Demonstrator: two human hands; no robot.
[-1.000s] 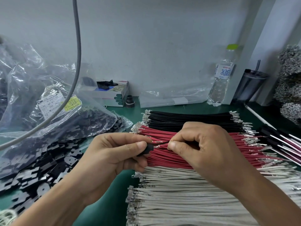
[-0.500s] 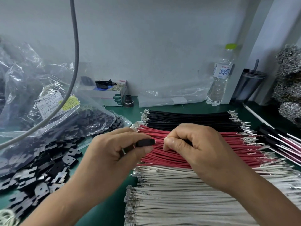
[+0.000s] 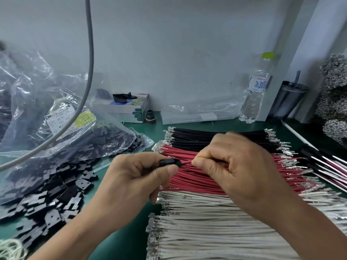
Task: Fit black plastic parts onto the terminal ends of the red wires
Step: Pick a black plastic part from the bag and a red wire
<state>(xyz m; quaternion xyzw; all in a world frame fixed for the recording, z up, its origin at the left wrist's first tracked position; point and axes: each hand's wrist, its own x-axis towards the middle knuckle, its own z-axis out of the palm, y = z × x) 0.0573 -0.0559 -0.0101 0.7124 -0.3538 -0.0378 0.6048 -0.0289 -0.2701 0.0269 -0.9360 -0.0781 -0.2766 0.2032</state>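
My left hand (image 3: pixel 139 177) pinches a small black plastic part (image 3: pixel 170 162) between thumb and fingers. My right hand (image 3: pixel 238 166) pinches one red wire (image 3: pixel 186 162) just right of the part, and the wire's end goes into the part. Both hands hover over the pile of red wires (image 3: pixel 197 177) with metal terminals at both ends. Loose black plastic parts (image 3: pixel 56 192) lie heaped on the green mat at the left.
Black wires (image 3: pixel 197 136) lie behind the red ones and white wires (image 3: pixel 206 226) in front. Clear bags of parts (image 3: pixel 56 128) fill the left. At the back stand a tissue box (image 3: pixel 129 109), a water bottle (image 3: pixel 255 91) and a dark cup (image 3: pixel 289 98). A grey cable (image 3: pixel 90 53) hangs down.
My hands have closed together: the red wire's terminal, earlier apart from the black part, now sits inside it. The part has turned to lie level in my left fingers.
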